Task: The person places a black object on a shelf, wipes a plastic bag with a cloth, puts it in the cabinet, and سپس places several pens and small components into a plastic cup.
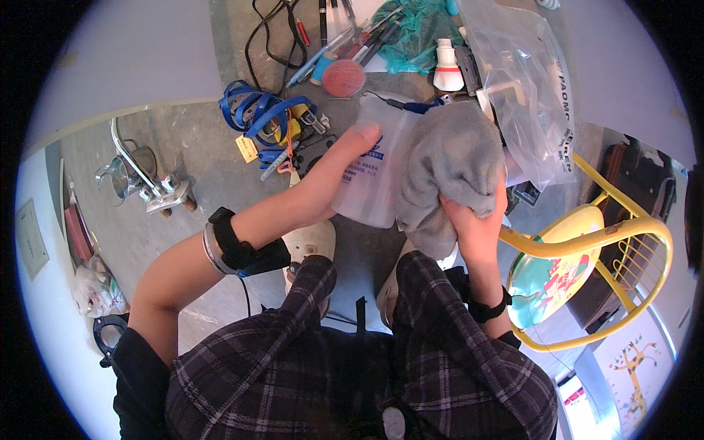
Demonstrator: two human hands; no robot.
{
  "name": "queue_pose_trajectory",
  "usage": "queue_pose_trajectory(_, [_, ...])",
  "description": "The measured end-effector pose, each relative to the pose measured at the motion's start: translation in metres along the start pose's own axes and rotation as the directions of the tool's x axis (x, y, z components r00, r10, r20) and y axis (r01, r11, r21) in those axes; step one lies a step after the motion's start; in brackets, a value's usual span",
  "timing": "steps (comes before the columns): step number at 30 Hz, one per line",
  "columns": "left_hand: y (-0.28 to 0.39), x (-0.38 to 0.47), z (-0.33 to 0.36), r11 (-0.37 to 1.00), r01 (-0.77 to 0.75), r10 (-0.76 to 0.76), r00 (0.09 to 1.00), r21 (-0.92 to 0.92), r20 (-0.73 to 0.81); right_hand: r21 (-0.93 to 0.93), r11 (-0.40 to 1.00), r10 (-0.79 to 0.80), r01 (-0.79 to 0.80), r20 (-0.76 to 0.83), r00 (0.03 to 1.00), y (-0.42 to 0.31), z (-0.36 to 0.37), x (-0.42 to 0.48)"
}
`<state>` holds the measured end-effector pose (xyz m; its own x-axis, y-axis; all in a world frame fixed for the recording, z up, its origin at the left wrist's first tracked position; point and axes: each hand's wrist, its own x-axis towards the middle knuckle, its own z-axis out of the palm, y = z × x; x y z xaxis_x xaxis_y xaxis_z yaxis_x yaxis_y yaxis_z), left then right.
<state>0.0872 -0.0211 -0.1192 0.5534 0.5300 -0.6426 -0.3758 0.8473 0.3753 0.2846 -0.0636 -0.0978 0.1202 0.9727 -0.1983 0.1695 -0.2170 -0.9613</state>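
My left hand [352, 148] grips the left side of a translucent plastic cup [366, 170] that bears blue print, its thumb lying across the front. A bunched grey cloth [448, 165] is in my right hand [478, 214], against the cup's right side. Just beyond the cup, a dark cord with a navy strap [421, 106] lies near its far end. To the left of the cup are a coiled blue strap [264, 113], keys with a yellow tag [246, 149] and a grey pen [279, 161].
Pens [324, 52], a round red lid [344, 78], a teal plastic bag [412, 38], a white-and-red bulb-shaped item [448, 66] and a clear printed bag [528, 82] lie farther back. A yellow child's chair [555, 269] stands at the right; a chrome tap [157, 192] lies at the left.
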Motion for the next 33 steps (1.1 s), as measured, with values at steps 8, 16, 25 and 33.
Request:
queue_pose_trajectory(8, [0.019,0.004,0.014,0.965,-0.182,0.190,0.981,0.189,-0.028,0.167,0.976,0.159,-0.142,-0.091,0.983,0.008,-0.004,0.000])
queue_pose_trajectory(16, [0.009,0.005,0.020,0.928,-0.287,0.299,0.954,0.238,-0.017,0.140,0.983,0.134,-0.120,-0.094,0.986,0.004,-0.006,0.000])
queue_pose_trajectory(25, [0.017,-0.002,0.026,0.946,-0.192,0.207,0.978,0.260,-0.031,-0.011,0.999,-0.038,0.037,-0.025,0.999,-0.010,-0.004,-0.003])
queue_pose_trajectory(33, [0.025,0.007,0.015,0.894,-0.230,0.211,0.973,0.386,0.090,0.090,0.991,0.117,-0.103,-0.175,0.978,0.001,-0.005,0.000])
